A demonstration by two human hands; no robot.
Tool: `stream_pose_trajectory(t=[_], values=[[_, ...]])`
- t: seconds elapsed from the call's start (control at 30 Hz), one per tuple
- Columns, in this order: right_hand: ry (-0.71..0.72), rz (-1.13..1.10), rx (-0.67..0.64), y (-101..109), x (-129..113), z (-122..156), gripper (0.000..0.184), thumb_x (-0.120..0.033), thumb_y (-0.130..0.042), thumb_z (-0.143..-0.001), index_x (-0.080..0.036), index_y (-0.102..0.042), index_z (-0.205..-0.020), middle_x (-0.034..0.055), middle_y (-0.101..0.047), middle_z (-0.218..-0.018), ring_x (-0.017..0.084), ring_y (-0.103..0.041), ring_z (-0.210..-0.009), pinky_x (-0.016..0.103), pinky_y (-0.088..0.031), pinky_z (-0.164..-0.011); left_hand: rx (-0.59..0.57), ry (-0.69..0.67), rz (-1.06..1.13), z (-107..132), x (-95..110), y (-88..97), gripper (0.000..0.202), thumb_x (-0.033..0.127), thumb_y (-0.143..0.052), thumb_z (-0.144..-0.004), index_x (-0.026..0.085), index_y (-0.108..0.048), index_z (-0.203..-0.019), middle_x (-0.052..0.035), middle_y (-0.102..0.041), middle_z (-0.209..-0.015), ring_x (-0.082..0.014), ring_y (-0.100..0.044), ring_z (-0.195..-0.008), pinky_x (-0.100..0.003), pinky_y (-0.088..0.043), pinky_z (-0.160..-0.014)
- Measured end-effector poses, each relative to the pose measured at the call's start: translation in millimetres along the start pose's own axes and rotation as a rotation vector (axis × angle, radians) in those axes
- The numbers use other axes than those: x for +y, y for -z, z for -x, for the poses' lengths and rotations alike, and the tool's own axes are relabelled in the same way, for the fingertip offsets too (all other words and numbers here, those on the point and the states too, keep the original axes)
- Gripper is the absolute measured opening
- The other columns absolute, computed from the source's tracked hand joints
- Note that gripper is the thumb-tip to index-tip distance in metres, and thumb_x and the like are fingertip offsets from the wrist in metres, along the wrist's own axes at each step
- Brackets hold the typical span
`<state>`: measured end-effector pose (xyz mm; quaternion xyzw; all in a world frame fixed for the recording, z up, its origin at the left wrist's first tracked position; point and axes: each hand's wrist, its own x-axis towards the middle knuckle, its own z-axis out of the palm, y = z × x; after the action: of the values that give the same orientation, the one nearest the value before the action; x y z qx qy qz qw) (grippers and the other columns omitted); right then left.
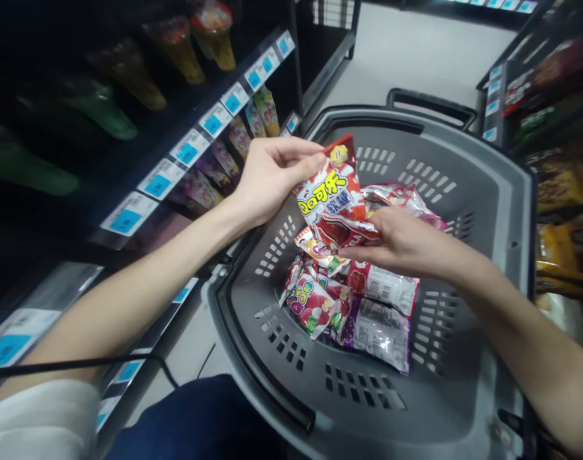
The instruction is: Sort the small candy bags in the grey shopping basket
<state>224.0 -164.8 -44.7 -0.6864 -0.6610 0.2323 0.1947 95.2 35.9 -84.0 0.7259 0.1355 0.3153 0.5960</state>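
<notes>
My left hand pinches the upper left edge of a red candy packet with yellow lettering, thumb on its front. At the packet's lower right, my right hand is closed round its bottom end, or on another red packet lying against it; I cannot tell which. Both hands are over a grey shopping basket. Beneath them lie several candy packets, among them a pink and white candy packet and a purple candy packet with a silver back.
On the left runs a dark shelf with blue and white price tags and blurred cone-shaped packages. More packaged goods line the right side. Pale floor shows beyond the basket. A black cable crosses near my left forearm.
</notes>
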Motion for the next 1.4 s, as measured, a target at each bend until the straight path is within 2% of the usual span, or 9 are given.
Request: stream_pose_trajectory(t=[0.13, 0.3, 0.57, 0.73, 0.83, 1.0, 1.17, 1.3, 1.4], values=[[0.049, -0.100, -0.101, -0.2, 9.2, -2.5, 0.021, -0.025, -0.068, -0.094, -0.022, -0.069, -0.115, 0.0039, -0.075, -0.113, 0.022, -0.070, -0.103, 0.036, -0.055, -0.097, 0.022, -0.058, -0.045, 2.4, 1.6, -5.5, 0.032, 0.049, -0.082, -0.081, 0.019, -0.075, -0.091, -0.0021, -0.075, -0.082, -0.0181, -0.073, -0.078, -0.030, -0.061, -0.067], [0.025, -0.181, -0.204, 3.3, 12.8, -0.5, 0.019, -0.020, -0.066, -0.093, -0.022, -0.071, -0.111, 0.0027, -0.076, -0.110, 0.023, -0.071, -0.105, 0.036, -0.056, -0.097, 0.007, -0.065, -0.088, 4.7, 3.3, -5.4, 0.028, 0.043, -0.082, -0.080, 0.017, -0.075, -0.089, -0.0031, -0.076, -0.081, -0.0180, -0.072, -0.073, -0.030, -0.061, -0.064], [0.097, -0.075, -0.124, 2.5, 14.4, -0.4, 0.027, -0.025, -0.062, -0.097, -0.026, -0.068, -0.123, 0.0064, -0.069, -0.132, 0.025, -0.065, -0.119, 0.041, -0.051, -0.105, 0.014, -0.045, -0.097, 1.3, 0.8, -4.3, 0.028, 0.045, -0.079, -0.085, 0.018, -0.073, -0.092, -0.0033, -0.074, -0.081, -0.0186, -0.073, -0.082, -0.030, -0.061, -0.069], [0.105, -0.036, -0.105, 4.1, 12.2, 0.8, 0.017, -0.030, -0.058, -0.101, -0.025, -0.069, -0.113, 0.0046, -0.073, -0.116, 0.022, -0.068, -0.102, 0.036, -0.052, -0.089, 0.015, -0.043, -0.093, -0.6, -2.1, -2.7, 0.033, 0.051, -0.078, -0.086, 0.019, -0.070, -0.092, -0.0028, -0.073, -0.083, -0.0176, -0.073, -0.084, -0.027, -0.059, -0.068], [0.113, 0.031, -0.075, 4.3, 6.6, 1.4, 0.021, -0.038, -0.055, -0.103, -0.023, -0.068, -0.099, 0.0024, -0.071, -0.091, 0.018, -0.063, -0.082, 0.031, -0.047, -0.073, -0.019, -0.042, -0.079, -1.7, -0.4, -3.2, 0.035, 0.053, -0.077, -0.086, 0.021, -0.068, -0.095, -0.0032, -0.074, -0.088, -0.0174, -0.073, -0.086, -0.028, -0.060, -0.073], [0.090, 0.024, 0.131, 3.5, -14.0, 3.7, 0.021, -0.031, -0.062, -0.097, -0.020, -0.065, -0.079, -0.0005, -0.062, -0.068, 0.016, -0.056, -0.065, 0.031, -0.041, -0.064, -0.086, -0.036, -0.148, -3.0, 5.3, -4.4, 0.037, 0.048, -0.080, -0.083, 0.023, -0.064, -0.104, -0.0036, -0.073, -0.106, -0.0215, -0.071, -0.108, -0.035, -0.061, -0.091], [0.297, 0.037, 0.492, -0.6, -29.6, 8.1, 0.010, -0.014, -0.062, -0.092, -0.017, -0.068, -0.086, 0.0039, -0.069, -0.088, 0.017, -0.062, -0.078, 0.032, -0.045, -0.069, -0.074, -0.112, -0.175, -2.7, 4.6, -2.8, 0.036, 0.049, -0.080, -0.083, 0.019, -0.060, -0.087, -0.0033, -0.069, -0.093, -0.0221, -0.070, -0.106, -0.040, -0.059, -0.095], [0.582, 0.436, 0.528, -11.9, -37.4, 10.5, 0.030, -0.007, -0.050, -0.098, -0.018, -0.063, -0.073, 0.0040, -0.065, -0.082, 0.018, -0.056, -0.079, 0.033, -0.042, -0.066, -0.092, -0.165, 0.031, -1.8, 9.1, -3.0, 0.055, 0.056, -0.088, -0.073, 0.018, -0.049, -0.063, -0.0005, -0.064, -0.076, -0.0201, -0.072, -0.098, -0.036, -0.059, -0.095], [0.772, 0.546, 0.515, -25.2, -44.6, 11.6, 0.027, -0.002, -0.056, -0.093, -0.017, -0.061, -0.070, 0.0046, -0.065, -0.081, 0.019, -0.056, -0.080, 0.034, -0.044, -0.066, -0.121, -0.186, 0.125, -0.2, 14.0, -3.6, 0.064, 0.059, -0.090, -0.068, 0.016, -0.045, -0.052, -0.0002, -0.062, -0.068, -0.0207, -0.074, -0.095, -0.034, -0.060, -0.090]])
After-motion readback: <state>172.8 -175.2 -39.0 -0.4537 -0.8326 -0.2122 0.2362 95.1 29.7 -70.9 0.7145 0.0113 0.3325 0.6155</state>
